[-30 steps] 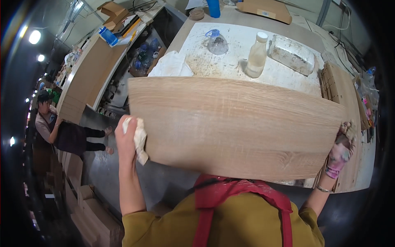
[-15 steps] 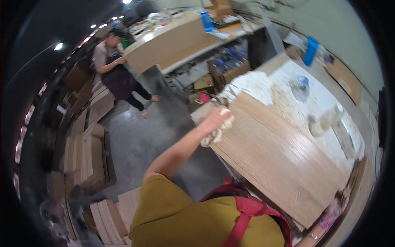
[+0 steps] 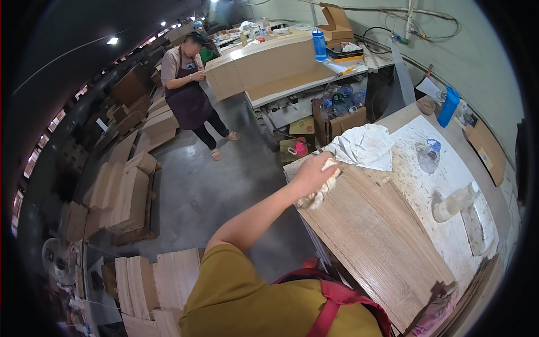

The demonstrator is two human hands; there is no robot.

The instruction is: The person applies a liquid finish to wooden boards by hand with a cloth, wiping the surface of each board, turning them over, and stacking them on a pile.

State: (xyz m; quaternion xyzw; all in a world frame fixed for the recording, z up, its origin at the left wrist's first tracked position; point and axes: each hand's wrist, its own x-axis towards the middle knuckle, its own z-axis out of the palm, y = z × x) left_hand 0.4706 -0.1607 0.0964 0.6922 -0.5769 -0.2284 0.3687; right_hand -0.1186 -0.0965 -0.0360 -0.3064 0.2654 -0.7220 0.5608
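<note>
My left hand is closed around a crumpled off-white rag, held at the far left corner of a wood-grain board. The board lies flat on top of others like it at the table's near side. My right hand, in a pink patterned glove with dark-stained fingers, is at the board's near right end, its fingers bent over the edge. Part of that hand blends into the shadow there. A white cloth lies bunched just past the board's far end.
On the stained white sheet stand a clear bottle and a clear plastic container. A blue bottle stands behind. Across the grey floor, a co-worker stands by another bench. Stacked boards line the left.
The view has swung, so the surroundings sit farther right and lower. My left hand stays at the board's far corner with the rag. The board appears a little nearer to me.
</note>
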